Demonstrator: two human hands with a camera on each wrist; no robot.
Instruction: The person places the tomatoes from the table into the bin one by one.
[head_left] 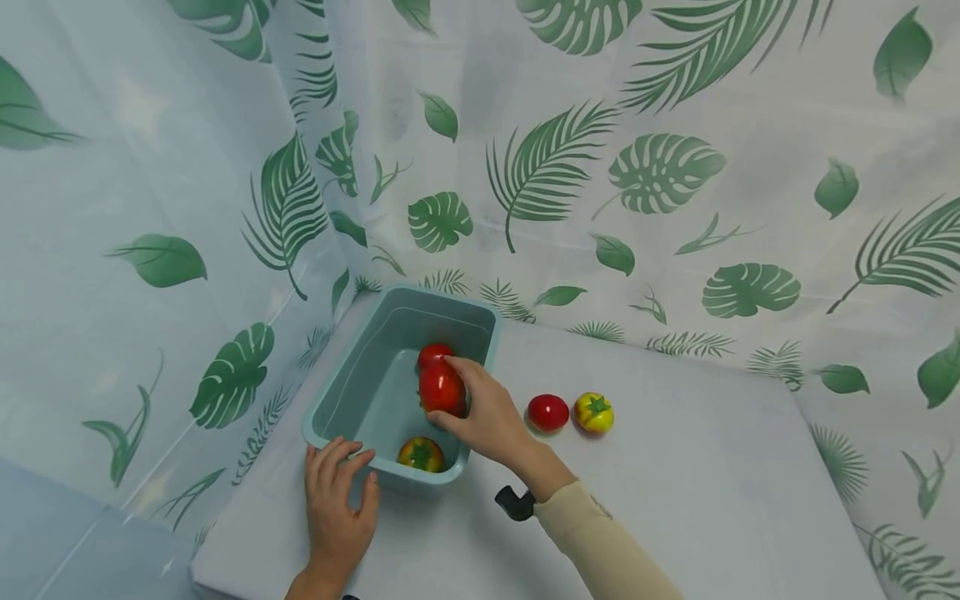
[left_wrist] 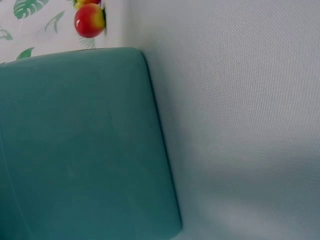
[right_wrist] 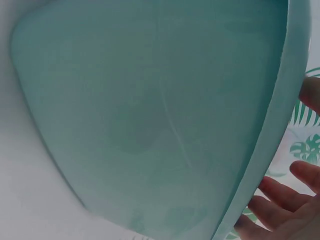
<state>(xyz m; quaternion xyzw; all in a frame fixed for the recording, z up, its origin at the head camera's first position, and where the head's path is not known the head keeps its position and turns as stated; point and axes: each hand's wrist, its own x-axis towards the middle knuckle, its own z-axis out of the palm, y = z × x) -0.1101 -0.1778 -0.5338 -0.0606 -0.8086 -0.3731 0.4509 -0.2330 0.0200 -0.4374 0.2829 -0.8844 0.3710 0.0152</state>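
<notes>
My right hand (head_left: 487,417) holds a red tomato (head_left: 442,389) between thumb and fingers, above the inside of a blue-green plastic basin (head_left: 405,296). Another red tomato (head_left: 435,355) lies in the basin behind it, partly covered. A green-and-orange tomato (head_left: 422,454) sits at the basin's near end. At the near left corner, the fingers of my left hand (head_left: 337,508) rest over the rim, with the thumb apart from them. In the right wrist view, the right hand's fingers (right_wrist: 282,200) show beside the rim; the held tomato is hidden there.
Right of the basin, a red tomato (head_left: 548,413) and a yellow tomato (head_left: 594,413) with a green top lie side by side on the white table (head_left: 697,483). Leaf-patterned curtains (head_left: 555,250) hang behind and to the left of the table.
</notes>
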